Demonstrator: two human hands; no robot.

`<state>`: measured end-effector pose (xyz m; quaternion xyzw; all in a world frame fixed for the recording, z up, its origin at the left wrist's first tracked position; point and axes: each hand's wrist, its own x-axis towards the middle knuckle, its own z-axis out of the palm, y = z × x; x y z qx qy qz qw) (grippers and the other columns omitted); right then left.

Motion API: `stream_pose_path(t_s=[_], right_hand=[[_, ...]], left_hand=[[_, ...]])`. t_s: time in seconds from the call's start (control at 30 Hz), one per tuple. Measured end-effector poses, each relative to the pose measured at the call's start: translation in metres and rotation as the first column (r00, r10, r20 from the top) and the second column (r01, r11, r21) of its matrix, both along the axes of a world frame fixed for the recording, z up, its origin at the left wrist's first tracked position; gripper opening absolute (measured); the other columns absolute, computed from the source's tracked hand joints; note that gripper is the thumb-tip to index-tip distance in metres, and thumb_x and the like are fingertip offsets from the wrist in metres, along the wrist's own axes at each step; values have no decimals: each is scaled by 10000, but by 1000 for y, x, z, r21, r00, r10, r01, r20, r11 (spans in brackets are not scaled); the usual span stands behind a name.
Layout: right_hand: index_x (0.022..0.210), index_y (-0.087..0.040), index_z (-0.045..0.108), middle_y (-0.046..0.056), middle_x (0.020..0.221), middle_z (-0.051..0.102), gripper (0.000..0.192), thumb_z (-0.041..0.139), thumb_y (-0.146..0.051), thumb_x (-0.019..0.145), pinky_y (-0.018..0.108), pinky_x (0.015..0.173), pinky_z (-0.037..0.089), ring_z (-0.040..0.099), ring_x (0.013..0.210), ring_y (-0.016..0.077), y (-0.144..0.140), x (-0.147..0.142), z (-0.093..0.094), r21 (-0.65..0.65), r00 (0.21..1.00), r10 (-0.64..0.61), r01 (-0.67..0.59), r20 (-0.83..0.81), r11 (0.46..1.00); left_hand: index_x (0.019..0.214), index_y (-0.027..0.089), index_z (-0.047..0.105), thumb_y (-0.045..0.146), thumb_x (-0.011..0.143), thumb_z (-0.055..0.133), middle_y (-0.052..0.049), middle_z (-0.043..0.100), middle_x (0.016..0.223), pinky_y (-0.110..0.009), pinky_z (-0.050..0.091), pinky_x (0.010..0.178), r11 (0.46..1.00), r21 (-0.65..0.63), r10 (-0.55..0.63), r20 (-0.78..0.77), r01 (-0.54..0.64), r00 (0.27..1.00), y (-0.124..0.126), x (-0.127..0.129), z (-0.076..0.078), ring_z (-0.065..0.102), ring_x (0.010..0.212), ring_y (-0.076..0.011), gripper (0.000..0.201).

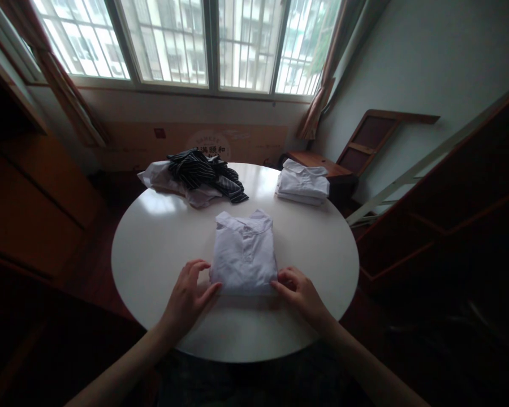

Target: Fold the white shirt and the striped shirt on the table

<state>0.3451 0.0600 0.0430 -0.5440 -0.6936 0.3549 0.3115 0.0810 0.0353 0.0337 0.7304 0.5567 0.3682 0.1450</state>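
A folded white shirt (245,254) lies in front of me on the round white table, its collar pointing away and its buttoned placket facing up. At its near left corner is my left hand (189,291), thumb and fingers apart, with the tips touching or very close to the edge. My right hand (299,291) has its thumb and fingers closed on the near right corner of the shirt. Farther back on the right sits a stack of folded white shirts (302,183). A loose heap of dark striped cloth (199,169) and white cloth (156,176) lies at the back left.
The round table (152,249) has a glossy top. Beyond it, a long cardboard box (131,138) leans below the barred windows. A wooden chair (367,138) stands at the back right, near a dark wooden panel (449,209). Wooden cabinets (29,198) are on the left.
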Motion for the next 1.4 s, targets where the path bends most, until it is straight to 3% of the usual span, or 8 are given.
stream_pose_path(t_s=[0.2,0.3,0.53,0.67,0.83,1.03,1.2,1.4], right_hand=[[728,-163,593,84,963,538,220,555,-380,721,276,659,474,554,791,160,-3,1,-2,-13,997,-35,34,-75,999],[705,-162,588,58,825,580,205,551,-363,712,274,650,459,557,731,155,-2,0,2,-44,999,-33,32,-14,999],[603,-164,542,7,586,552,185,504,-300,723,239,529,345,481,562,121,3,-2,19,-131,961,37,-1,274,991],[680,-156,554,27,657,584,232,564,-388,686,234,539,361,505,581,122,30,5,21,-175,980,52,-18,194,984],[787,-138,551,42,742,588,337,548,-455,674,226,521,368,505,567,106,95,-3,11,-179,987,-148,135,-60,974],[692,-154,507,-9,633,536,274,588,-393,587,228,508,335,460,556,114,154,-30,-5,-172,940,-245,207,-239,963],[672,-174,473,-36,611,490,194,509,-357,620,218,521,319,417,562,106,163,-34,-14,18,959,-159,168,-234,986],[696,-197,429,-26,635,497,191,471,-382,684,224,543,310,447,596,125,156,-36,-14,158,960,-236,258,-148,953]], left_hand=[[938,197,528,387,763,526,-52,547,983,-290,456,738,959,-257,-76,160,116,984,4,-8,1,551,827,-154,259],[903,178,546,413,765,502,-19,579,760,-264,439,623,923,-375,-22,156,80,987,7,-4,4,542,665,-142,276],[685,179,520,401,788,422,-9,585,673,-248,359,572,915,-404,8,-4,-9,1000,14,5,12,521,624,-146,264],[705,178,532,475,746,446,-2,572,634,-249,349,553,887,-461,-10,13,15,1000,43,-4,14,513,586,-147,312],[719,139,579,563,640,506,-13,561,637,-249,360,555,909,-413,162,225,-57,961,107,-3,17,511,609,-156,438],[717,110,571,447,564,601,5,542,597,-227,359,501,907,-411,178,574,93,799,161,21,10,474,523,-119,371],[779,128,578,395,641,561,-25,593,698,-241,381,560,974,-228,104,443,0,890,172,24,-3,510,615,-150,302],[753,146,558,370,727,483,-24,581,667,-249,373,575,979,-130,189,313,-155,931,169,26,-5,507,613,-158,238]])
